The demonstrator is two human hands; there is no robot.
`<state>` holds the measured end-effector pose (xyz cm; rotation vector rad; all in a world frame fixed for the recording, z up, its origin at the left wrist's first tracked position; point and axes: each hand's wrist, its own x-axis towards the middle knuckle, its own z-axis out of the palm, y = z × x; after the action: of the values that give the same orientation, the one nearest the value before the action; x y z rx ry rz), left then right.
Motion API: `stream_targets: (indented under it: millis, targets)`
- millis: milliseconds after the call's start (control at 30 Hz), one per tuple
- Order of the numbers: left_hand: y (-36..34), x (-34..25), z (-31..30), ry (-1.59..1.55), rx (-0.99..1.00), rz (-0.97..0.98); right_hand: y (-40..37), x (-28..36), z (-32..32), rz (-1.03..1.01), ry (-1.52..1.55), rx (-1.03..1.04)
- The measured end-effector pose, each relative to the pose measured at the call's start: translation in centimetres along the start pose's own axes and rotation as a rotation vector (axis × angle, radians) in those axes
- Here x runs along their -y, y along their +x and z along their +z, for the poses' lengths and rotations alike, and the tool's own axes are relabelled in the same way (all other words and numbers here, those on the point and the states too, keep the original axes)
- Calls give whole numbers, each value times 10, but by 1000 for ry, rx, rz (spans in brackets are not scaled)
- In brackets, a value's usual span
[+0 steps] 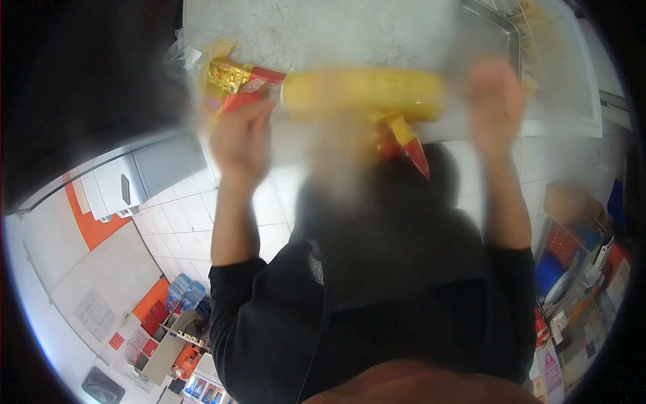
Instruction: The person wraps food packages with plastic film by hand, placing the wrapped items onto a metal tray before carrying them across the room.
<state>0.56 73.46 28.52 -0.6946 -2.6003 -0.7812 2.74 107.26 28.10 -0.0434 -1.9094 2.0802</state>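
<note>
While both black-sleeved arms are reaching up, the left hand (pixel 241 138) is clenching the red-and-gold end of a long yellow packet (pixel 363 94), which is lying level in the air before the far grey counter (pixel 336 34). The right hand (pixel 494 101) is showing blurred at the packet's right end, and I cannot tell its grip.

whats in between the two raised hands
A long yellow packet with red and gold ends spans the stretch from one hand to the other hand. Both seem to have a grip on it, though the head view is blurred.
</note>
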Motion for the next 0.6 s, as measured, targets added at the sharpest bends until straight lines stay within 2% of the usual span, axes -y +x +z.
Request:
stream_targets:
  millis: [33, 67, 133, 167, 200, 233, 267, 300, 367, 400, 433, 467, 500, 533, 567, 600]
  targets:
    - [-5, -5, -12, -135, -69, 109, -17, 15, -1, -25, -43, 43]
    - [-14, -12, -23, -314, -7, 26, -34, 23, -8, 16, 6, 126]
    - [-32, -16, -46, -284, 83, -17, -65, 35, -21, 168, 62, 216]
    - [-44, -12, -52, -536, 268, -134, -79, 35, -25, 277, 67, 220]
    - [-52, -8, -52, -785, 452, -251, -92, 28, -32, 283, 64, 220]
    - [-63, -9, -44, -787, 454, -254, -107, 19, -45, 454, 46, 226]
    - [-80, -7, -31, -906, 455, -565, -122, 5, -54, 629, 27, 231]
    - [-98, -3, -18, -1013, 445, -878, -135, -17, -63, 634, 27, 230]
    - [-126, 12, 19, -1052, 551, -1031, -149, -60, -77, 758, 3, 79]
    - [-132, 13, 34, -1054, 587, -1099, -145, -64, -74, 767, 1, 77]
    - [-125, 9, 42, -1054, 594, -1105, -140, -68, -65, 893, -39, 80]
    - [-111, 7, 52, -879, 681, -1025, -132, -74, -58, 1008, -81, 82]
    - [-100, 8, 61, -705, 758, -937, -129, -89, -58, 1003, -84, 76]
    - [-103, 21, 77, -709, 759, -927, -130, -113, -57, 871, -353, 229]
    - [-119, 37, 96, -660, 766, -726, -129, -129, -56, 729, -617, 381]
    - [-126, 47, 107, -605, 767, -528, -122, -135, -51, 727, -617, 382]
